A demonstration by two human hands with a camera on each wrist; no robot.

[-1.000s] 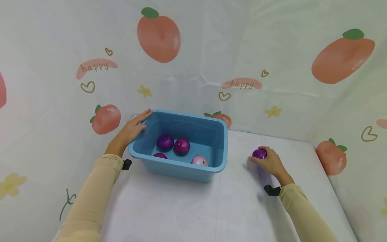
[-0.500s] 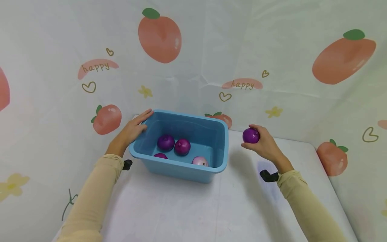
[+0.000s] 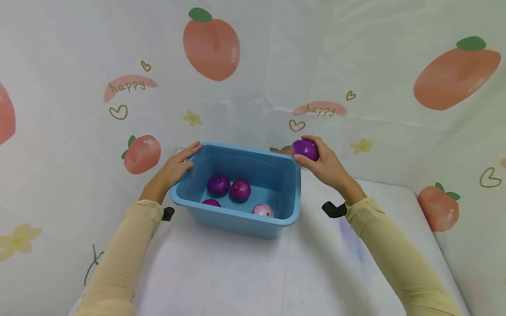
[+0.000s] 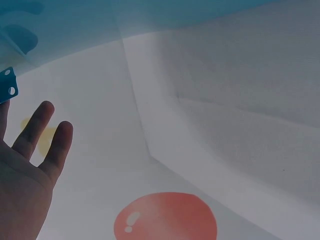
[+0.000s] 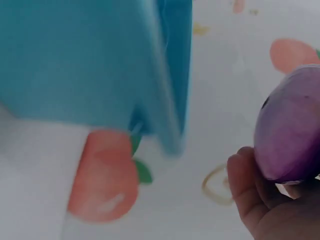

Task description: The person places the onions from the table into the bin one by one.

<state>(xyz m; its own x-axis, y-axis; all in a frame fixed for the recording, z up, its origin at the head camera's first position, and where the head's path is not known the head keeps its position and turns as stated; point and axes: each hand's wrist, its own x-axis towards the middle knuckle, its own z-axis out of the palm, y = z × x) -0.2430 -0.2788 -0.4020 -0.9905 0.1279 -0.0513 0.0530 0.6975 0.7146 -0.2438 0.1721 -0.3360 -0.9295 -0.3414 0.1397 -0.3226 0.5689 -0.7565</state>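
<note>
At the back right corner of the blue plastic bin (image 3: 237, 222), my right hand (image 3: 327, 166) grips a purple onion (image 3: 304, 149) between thumb and fingers, raised to about rim height. The right wrist view shows the same onion (image 5: 290, 130) from below, beside the bin's wall. On the left, my left hand (image 3: 169, 172) rests against the bin's left rim, its fingers straight. Two of those fingers (image 4: 59, 150) stick out past the bin in the left wrist view. Inside lie several onions, among them a dark purple one (image 3: 218, 185), a magenta one (image 3: 240, 191) and a pale pink one (image 3: 263, 210).
The bin stands on a table with a white cover (image 3: 221, 272), tilted slightly in view. A white cloth backdrop (image 3: 253, 52) with printed fruit rises close behind it. A faint bluish-purple stain (image 3: 352, 237) marks the cover at right.
My right hand has lifted the onion off the table at right and carried it up and left to the bin's right rim. The left hand keeps its place on the bin.
</note>
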